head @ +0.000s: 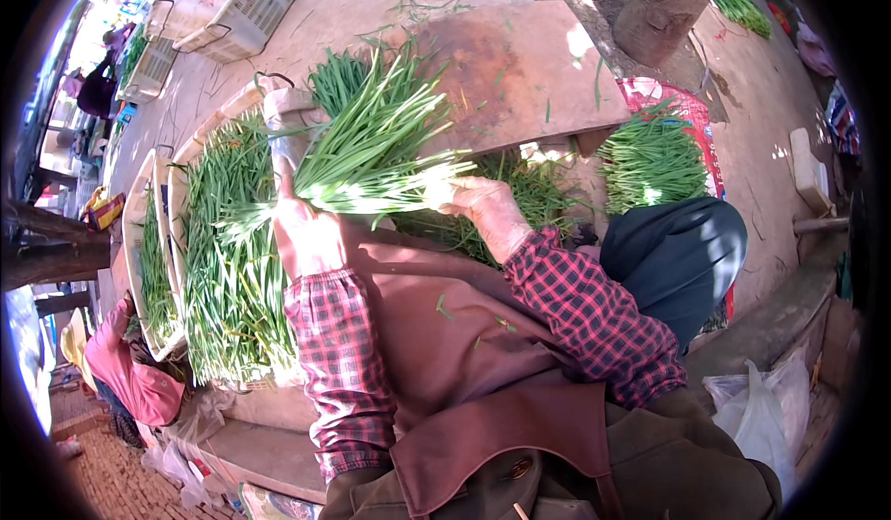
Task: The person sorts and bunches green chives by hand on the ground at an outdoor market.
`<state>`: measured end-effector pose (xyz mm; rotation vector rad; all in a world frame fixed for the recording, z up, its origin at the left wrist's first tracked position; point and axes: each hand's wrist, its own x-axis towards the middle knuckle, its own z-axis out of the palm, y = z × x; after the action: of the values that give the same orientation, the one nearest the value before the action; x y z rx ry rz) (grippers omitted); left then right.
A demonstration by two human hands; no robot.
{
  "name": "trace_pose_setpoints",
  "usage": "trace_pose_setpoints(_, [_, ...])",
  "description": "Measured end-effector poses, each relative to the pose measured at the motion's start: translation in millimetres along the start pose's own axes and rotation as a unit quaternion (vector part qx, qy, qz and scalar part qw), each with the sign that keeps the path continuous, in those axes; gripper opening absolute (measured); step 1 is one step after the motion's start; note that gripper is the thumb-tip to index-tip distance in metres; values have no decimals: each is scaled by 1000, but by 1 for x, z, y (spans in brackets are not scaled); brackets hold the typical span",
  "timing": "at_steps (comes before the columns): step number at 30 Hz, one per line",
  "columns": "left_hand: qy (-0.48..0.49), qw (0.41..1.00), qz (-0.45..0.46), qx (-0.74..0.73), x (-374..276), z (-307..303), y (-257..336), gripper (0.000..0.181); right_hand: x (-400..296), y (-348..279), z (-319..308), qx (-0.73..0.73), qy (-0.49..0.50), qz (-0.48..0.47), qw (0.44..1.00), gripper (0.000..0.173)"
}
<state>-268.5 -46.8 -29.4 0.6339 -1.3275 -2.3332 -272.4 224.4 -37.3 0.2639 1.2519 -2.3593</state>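
My left hand (310,238) grips a loose bunch of green leafy stalks, apparently garlic chives (376,137), held above my lap and beside a board. The pale stem ends point right, where the fingers of my right hand (487,207) pinch some of them in bright sunlight. Both forearms wear red-and-black checked sleeve covers. Directly left of my left hand, more chives (237,290) fill a long pale plastic crate (175,248). Behind the held bunch, another pile of chives (337,78) lies at the board's left end.
A worn board (501,75) lies ahead, with loose trimmings (536,186) below it. Chives (651,158) rest on a red printed sack (703,116) near my knee. A tree trunk (661,12) rises beyond. White crates (230,5) stand far left; a person in pink (139,381) sits nearby.
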Motion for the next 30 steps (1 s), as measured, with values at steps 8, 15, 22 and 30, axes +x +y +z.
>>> trace_pose_setpoints(8, [4, 999, -30, -29, 13, 14, -1, 60, 26, 35, -188, -662, 80, 135, 733, 45])
trace_pose_setpoints(15, [-5, 995, 15, 97, 11, -11, -9, 51, 0, -42, -62, -199, -99, -68, 973, 64])
trace_pose_setpoints(22, [-26, 995, -90, -23, 15, -10, -5, 45, 6, -41, -41, -62, -161, -11, 985, 36])
trace_pose_setpoints(30, [-27, 996, -80, -2, -5, 11, 3, 53, 1, -27, -143, -503, 88, 127, 850, 28])
